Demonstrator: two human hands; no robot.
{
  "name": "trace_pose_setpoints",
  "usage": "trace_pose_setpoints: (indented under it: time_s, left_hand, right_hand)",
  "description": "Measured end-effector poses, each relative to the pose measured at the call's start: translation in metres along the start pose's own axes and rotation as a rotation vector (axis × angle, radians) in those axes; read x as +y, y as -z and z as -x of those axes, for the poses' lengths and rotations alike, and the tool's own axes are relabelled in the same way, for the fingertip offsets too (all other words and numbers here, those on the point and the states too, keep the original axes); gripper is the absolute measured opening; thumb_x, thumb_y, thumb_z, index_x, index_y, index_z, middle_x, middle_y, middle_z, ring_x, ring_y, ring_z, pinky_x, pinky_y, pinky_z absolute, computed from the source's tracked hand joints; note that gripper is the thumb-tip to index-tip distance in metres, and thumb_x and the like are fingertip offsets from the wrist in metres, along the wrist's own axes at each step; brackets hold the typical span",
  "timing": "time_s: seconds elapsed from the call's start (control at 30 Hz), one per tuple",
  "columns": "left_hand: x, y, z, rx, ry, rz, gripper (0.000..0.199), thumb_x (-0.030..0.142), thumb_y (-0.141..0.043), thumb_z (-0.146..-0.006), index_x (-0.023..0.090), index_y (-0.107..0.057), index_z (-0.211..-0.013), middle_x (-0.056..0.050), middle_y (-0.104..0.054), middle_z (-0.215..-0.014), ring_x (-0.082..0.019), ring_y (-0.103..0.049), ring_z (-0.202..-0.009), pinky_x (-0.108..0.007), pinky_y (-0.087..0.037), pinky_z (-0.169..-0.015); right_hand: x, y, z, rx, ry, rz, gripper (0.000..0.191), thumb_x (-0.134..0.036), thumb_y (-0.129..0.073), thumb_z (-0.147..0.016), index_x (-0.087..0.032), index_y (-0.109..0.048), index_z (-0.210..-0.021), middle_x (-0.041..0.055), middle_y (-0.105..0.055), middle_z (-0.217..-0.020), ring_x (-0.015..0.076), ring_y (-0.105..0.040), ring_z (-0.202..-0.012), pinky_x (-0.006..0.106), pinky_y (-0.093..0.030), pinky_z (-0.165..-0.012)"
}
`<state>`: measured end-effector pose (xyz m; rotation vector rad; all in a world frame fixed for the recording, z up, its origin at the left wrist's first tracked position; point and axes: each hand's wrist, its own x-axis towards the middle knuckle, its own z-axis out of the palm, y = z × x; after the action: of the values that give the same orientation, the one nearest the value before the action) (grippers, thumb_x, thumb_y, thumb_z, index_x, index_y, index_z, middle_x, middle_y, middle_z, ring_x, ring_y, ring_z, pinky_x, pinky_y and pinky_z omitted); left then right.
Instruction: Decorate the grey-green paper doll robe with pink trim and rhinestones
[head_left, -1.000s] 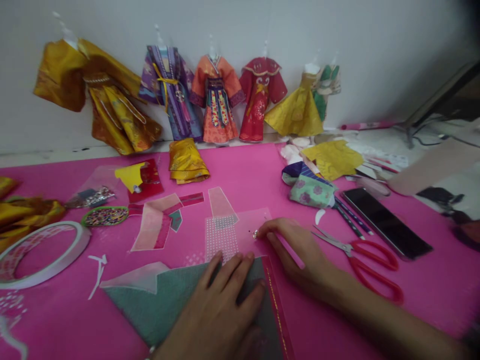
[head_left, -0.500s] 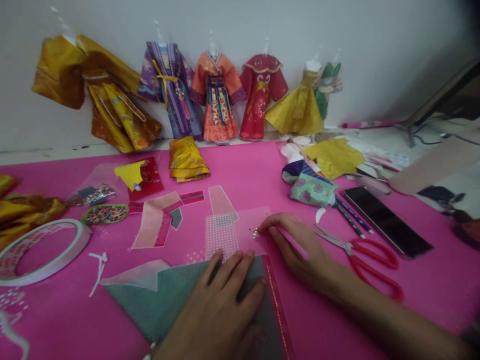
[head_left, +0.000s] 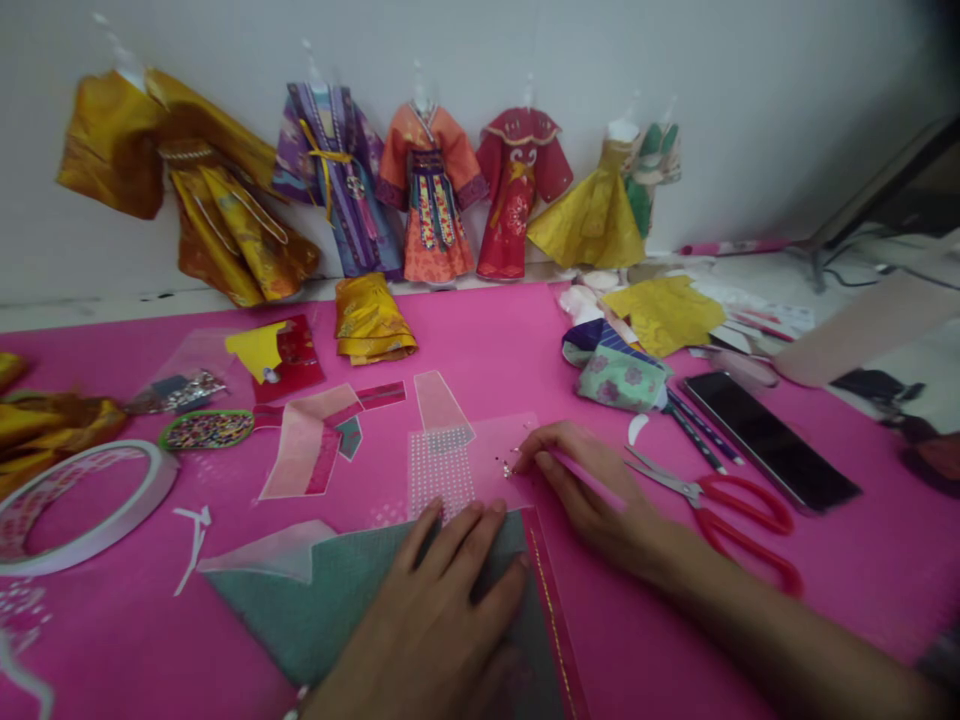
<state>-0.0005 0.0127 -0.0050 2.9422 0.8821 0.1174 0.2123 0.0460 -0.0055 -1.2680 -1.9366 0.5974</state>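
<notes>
My left hand (head_left: 439, 600) lies flat, fingers spread, on a green cloth piece (head_left: 330, 590) edged with a red strip (head_left: 549, 600) that has a gold line along it. My right hand (head_left: 581, 495) rests on the pink surface and pinches a slim pink pen-like stick (head_left: 596, 478). Its tip is hidden by the fingers. Tiny shiny beads (head_left: 507, 468) lie at the fingertips on a clear sheet. Just left of them is a sheet of small pearl dots (head_left: 441, 475). Pink fabric pieces (head_left: 300, 450) lie beyond the green cloth.
Red-handled scissors (head_left: 701, 490) and a phone (head_left: 772, 440) lie on the right. On the left are a tape roll (head_left: 161, 485), a green tray of beads (head_left: 208, 430) and gold fabric (head_left: 60, 425). Small costumes (head_left: 427, 200) lean against the wall.
The beads by my right fingertips look more spread out. Both hands keep nearly the same positions, and the whole view has shifted very slightly.
</notes>
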Motion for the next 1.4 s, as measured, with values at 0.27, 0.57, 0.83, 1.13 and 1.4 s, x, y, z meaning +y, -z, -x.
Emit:
trace_pose_setpoints:
  time_s: [0.27, 0.57, 0.83, 1.13, 1.4]
  left_hand:
    - [-0.0015, -0.0048, 0.0021, 0.003, 0.004, 0.004, 0.055, 0.032, -0.064, -0.075, 0.025, -0.048, -0.127, -0.017, -0.043, -0.139, -0.034, -0.039, -0.127, -0.060, -0.034, -0.099]
    - [-0.0013, -0.0026, 0.0009, -0.007, 0.010, 0.023, 0.051, 0.031, -0.062, -0.077, 0.025, -0.049, -0.126, -0.015, -0.044, -0.139, -0.033, -0.040, -0.127, -0.059, -0.033, -0.101]
    - [-0.0019, -0.0013, 0.0018, -0.006, 0.011, 0.025, 0.050, 0.032, -0.061, -0.079, 0.025, -0.049, -0.127, -0.015, -0.045, -0.139, -0.033, -0.040, -0.128, -0.059, -0.031, -0.102]
    - [-0.0020, -0.0054, 0.0044, 0.030, 0.018, 0.033, 0.047, 0.031, -0.061, -0.080, 0.026, -0.050, -0.125, -0.013, -0.044, -0.139, -0.032, -0.039, -0.128, -0.058, -0.029, -0.104]
    - [-0.0023, -0.0037, 0.0016, 0.019, 0.017, 0.015, 0.048, 0.032, -0.062, -0.079, 0.026, -0.050, -0.125, -0.013, -0.046, -0.138, -0.032, -0.041, -0.127, -0.057, -0.032, -0.102]
  right_hand:
    - [-0.0017, 0.0032, 0.0012, 0.035, -0.060, -0.019, 0.014, -0.017, -0.040, -0.096, -0.020, -0.054, -0.095, 0.0010, -0.061, -0.087, 0.0143, -0.056, -0.083, 0.029, -0.042, -0.079]
    - [0.0003, 0.0028, 0.0029, 0.033, -0.063, 0.012, 0.014, -0.015, -0.042, -0.094, -0.020, -0.056, -0.095, 0.0023, -0.063, -0.090, 0.0156, -0.057, -0.086, 0.031, -0.042, -0.080]
    - [-0.0039, 0.0002, -0.0001, -0.004, 0.000, -0.040, 0.015, -0.016, -0.041, -0.095, -0.020, -0.056, -0.096, 0.0019, -0.061, -0.092, 0.0146, -0.056, -0.088, 0.029, -0.042, -0.081]
    - [-0.0011, 0.0041, 0.0002, 0.004, -0.048, -0.028, 0.014, -0.015, -0.042, -0.094, -0.019, -0.056, -0.094, 0.0027, -0.062, -0.091, 0.0161, -0.056, -0.087, 0.031, -0.043, -0.080]
    - [0.0007, 0.0037, -0.0003, 0.056, -0.078, -0.082, 0.015, -0.021, -0.038, -0.096, -0.021, -0.053, -0.095, 0.0024, -0.063, -0.084, 0.0163, -0.059, -0.080, 0.032, -0.045, -0.076]
